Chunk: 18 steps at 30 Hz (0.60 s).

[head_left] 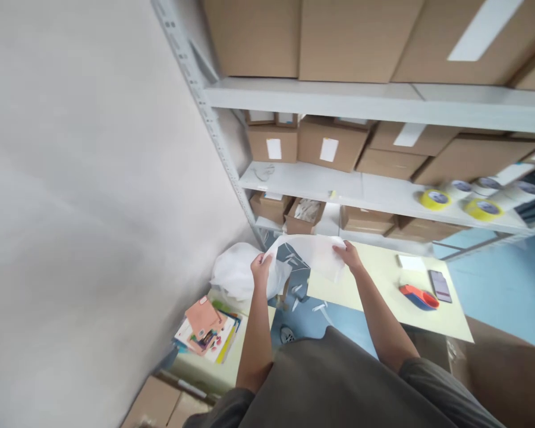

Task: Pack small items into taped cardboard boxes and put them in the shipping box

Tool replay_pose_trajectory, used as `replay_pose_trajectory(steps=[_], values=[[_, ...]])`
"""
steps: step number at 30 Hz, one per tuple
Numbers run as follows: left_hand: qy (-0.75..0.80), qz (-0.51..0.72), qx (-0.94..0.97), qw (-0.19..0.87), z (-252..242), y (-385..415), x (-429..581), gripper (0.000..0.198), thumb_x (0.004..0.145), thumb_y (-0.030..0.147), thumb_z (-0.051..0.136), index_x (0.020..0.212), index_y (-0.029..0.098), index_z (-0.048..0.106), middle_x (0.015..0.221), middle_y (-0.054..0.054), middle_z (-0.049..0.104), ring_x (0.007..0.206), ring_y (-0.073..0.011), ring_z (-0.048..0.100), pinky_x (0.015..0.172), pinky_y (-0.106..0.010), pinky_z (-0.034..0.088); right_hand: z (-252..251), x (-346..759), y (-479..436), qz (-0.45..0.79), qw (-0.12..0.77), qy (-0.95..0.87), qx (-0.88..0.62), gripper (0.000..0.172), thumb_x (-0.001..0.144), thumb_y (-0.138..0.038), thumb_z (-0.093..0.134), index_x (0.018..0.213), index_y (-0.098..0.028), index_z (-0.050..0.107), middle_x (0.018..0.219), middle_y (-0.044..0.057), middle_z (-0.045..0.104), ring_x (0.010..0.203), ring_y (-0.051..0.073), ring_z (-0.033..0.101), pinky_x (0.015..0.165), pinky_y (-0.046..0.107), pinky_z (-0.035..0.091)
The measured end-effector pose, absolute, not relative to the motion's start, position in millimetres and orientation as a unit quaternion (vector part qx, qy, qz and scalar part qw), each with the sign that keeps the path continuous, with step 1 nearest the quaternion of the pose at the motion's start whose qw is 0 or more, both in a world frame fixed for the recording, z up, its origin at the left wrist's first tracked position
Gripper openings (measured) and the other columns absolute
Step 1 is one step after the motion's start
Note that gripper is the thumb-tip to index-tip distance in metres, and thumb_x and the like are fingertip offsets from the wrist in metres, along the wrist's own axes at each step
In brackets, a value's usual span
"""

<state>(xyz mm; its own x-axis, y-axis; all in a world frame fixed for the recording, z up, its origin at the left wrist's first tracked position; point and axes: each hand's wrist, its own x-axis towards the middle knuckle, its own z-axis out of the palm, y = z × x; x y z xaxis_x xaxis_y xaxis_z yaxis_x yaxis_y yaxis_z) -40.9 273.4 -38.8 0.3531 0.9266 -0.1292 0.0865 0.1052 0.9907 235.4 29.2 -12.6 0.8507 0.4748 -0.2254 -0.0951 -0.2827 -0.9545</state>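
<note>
Both of my hands hold up one thin white plastic bag [314,249] in front of the shelving. My left hand [261,270] pinches its left edge. My right hand [348,254] grips its right edge, fingers closed over the film. The bag hangs stretched between them above the gap between two pale yellow tables. A heap of more white plastic bags [234,273] lies just left of my left hand.
A stack of colourful books and a pink card [205,330] lies on the left table. The right table [378,297] carries a red-and-blue tape dispenser [419,296], a phone [440,285] and a white pad. The grey shelving [361,190] holds cardboard boxes and tape rolls [481,199].
</note>
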Motion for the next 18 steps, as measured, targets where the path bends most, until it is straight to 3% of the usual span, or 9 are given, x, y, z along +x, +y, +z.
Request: replay_pose_trajectory(steps=[5,9,12,18], values=[[0.451,0.315,0.56,0.62,-41.9,216.1,30.4,0.045,0.072,0.05,0.081,0.097,0.012,0.078,0.091,-0.011,0.08,0.082,-0.0235,0.074,0.07,-0.031,0.058,-31.9,279.3,-86.8,0.212,0.583,-0.055,-0.782,0.053,0.056,-0.052,0.088,0.093,-0.02,0.067,0.076,0.004,0.075,0.065,0.023,0.069,0.056,0.031,0.054],[0.449,0.243,0.574,0.64,-49.1,170.9,75.2,0.048,0.068,0.053,0.084,0.09,0.01,0.079,0.082,-0.012,0.078,0.075,-0.0239,0.073,0.065,-0.031,0.056,-56.5,312.0,-192.8,0.201,0.548,-0.018,-0.812,0.046,0.059,-0.042,0.085,0.096,-0.019,0.07,0.076,0.004,0.074,0.068,0.024,0.07,0.06,0.032,0.054],[0.454,0.196,0.632,0.596,-56.7,143.2,103.2,0.045,0.067,0.054,0.084,0.08,0.011,0.078,0.072,-0.009,0.075,0.071,-0.0229,0.071,0.061,-0.029,0.053,-77.0,329.3,-259.1,0.191,0.52,-0.011,-0.832,0.044,0.065,-0.036,0.079,0.105,-0.019,0.072,0.08,0.003,0.075,0.073,0.023,0.071,0.064,0.032,0.053],[0.48,0.133,0.707,0.503,-76.9,122.8,146.7,0.035,0.068,0.048,0.079,0.074,0.014,0.075,0.065,-0.005,0.072,0.072,-0.0236,0.07,0.06,-0.027,0.049,-98.5,353.6,-312.4,0.152,0.439,0.001,-0.886,0.036,0.078,-0.027,0.067,0.113,-0.022,0.073,0.094,0.005,0.078,0.085,0.022,0.072,0.073,0.029,0.051]])
